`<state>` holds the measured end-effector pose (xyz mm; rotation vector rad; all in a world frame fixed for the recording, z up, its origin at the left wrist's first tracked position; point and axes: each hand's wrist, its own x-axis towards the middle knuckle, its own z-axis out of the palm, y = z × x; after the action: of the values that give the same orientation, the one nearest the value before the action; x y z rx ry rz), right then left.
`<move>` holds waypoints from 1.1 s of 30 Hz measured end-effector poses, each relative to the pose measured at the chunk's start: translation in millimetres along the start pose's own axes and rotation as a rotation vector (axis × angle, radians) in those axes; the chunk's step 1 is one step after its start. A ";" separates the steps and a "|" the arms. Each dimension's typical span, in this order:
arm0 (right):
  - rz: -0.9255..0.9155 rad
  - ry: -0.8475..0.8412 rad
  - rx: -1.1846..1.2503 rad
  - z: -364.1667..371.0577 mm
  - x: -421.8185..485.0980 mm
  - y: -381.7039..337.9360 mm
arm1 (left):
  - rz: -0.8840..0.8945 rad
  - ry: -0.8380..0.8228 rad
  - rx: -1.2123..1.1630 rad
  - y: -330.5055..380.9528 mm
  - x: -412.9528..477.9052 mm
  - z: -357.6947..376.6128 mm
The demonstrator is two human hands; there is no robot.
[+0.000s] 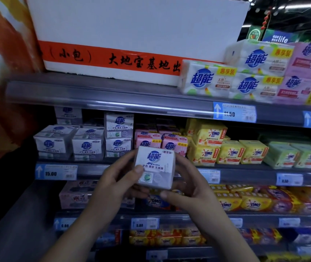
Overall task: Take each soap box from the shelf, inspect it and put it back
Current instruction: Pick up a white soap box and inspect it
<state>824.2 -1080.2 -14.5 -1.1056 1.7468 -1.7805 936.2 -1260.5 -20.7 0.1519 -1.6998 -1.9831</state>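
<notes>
Head view: a white soap box (154,167) is held up, slightly tilted, in front of the shelf (90,172). Its front face carries a blue logo at 12 o'clock, dark print across the middle and a round green seal at 7 o'clock. The left hand (116,184) grips it from 8 o'clock, thumb on the front. The right hand (190,190) clasps it from 4 o'clock. Matching white boxes (86,146) stand at its 10 o'clock.

Store aisle. Grey metal shelving (113,91), blue price tags (235,112) on rails. White foam box (132,25) on top. Dark ceiling (286,17), strip lights (305,5) upper right. Orange banner (5,72) left.
</notes>
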 end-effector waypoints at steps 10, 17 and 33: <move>-0.157 0.210 0.011 14.9 -1.3 -15.5 | 0.046 -0.151 0.035 -3.4 -1.0 1.9; 0.049 0.147 0.415 17.6 4.9 -7.7 | 0.425 0.127 0.368 11.8 1.2 -1.8; 0.053 0.263 0.237 55.6 18.9 -12.8 | 0.476 0.305 0.617 14.8 -11.5 -22.2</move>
<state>858.2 -1128.3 -3.0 -0.7506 1.6321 -2.1120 959.8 -1276.2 -14.0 0.2253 -1.8694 -1.0056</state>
